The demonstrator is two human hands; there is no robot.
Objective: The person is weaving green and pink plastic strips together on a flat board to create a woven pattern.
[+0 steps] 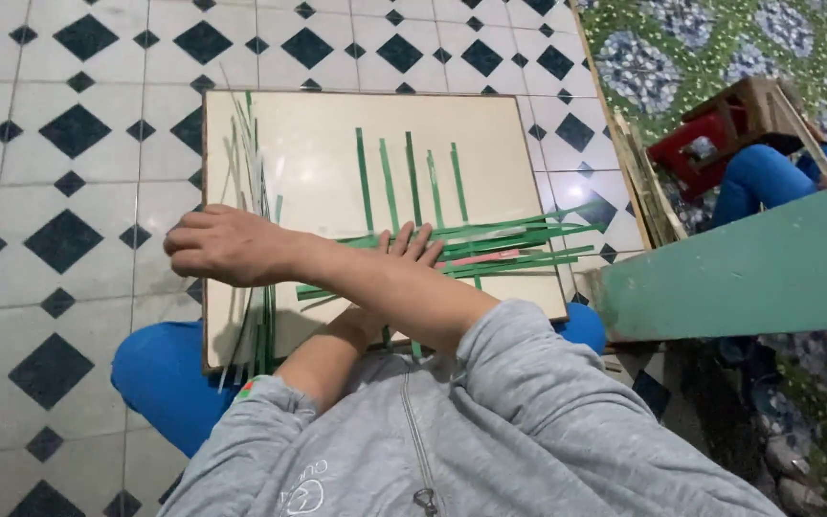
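A cream board (337, 124) with a brown frame rests on my lap. Several green strips (413, 177) lie upright on it, crossed by a band of green strips and one pink strip (490, 257). My arms are crossed. My left hand (412, 241) lies flat with its fingers spread on the crossing, mostly hidden behind my right forearm. My right hand (227, 244) reaches across to the board's left edge. Its fingers are bent over a loose bundle of green and pale strips (256, 172). Whether it grips one is hidden.
A green wooden plank (748, 268) juts in at the right, close to the board's corner. Beyond it another person in blue trousers (768, 177) sits by a wooden stool on a patterned mat. Black-and-white floor tiles (69, 191) surround the board.
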